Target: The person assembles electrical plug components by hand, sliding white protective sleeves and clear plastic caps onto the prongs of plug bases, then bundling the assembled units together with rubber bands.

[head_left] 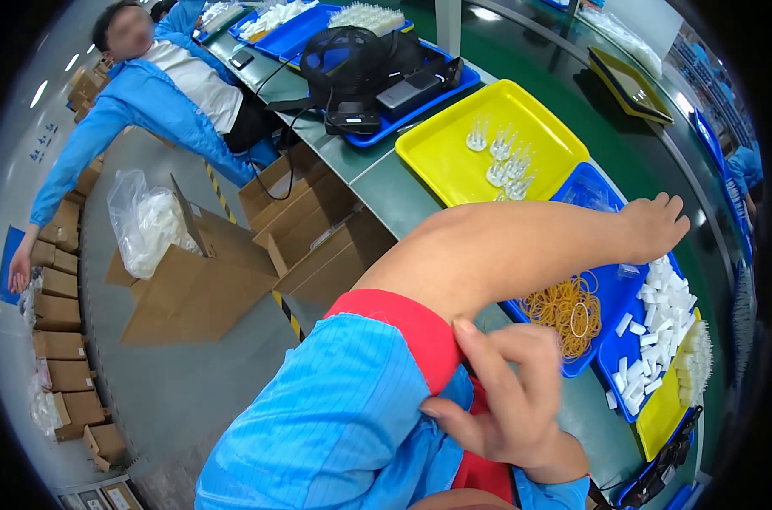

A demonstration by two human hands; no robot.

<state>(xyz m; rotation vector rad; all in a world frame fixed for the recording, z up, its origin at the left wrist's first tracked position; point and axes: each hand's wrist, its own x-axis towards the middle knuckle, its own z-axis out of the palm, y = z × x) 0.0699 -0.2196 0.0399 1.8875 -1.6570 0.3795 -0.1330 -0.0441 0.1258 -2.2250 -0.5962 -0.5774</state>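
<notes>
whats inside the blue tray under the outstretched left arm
Tan rubber bands lie tangled in the near part of the blue tray, and clear plastic pieces show beyond the left forearm. The forearm covers the tray's middle, so anything there cannot be seen.

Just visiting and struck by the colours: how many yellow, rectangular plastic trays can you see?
3 visible: the large yellow plastic tray beyond the left forearm, a partly covered yellow tray at lower right, and a yellow-rimmed tray at upper right, possibly a stack hiding more.
</notes>
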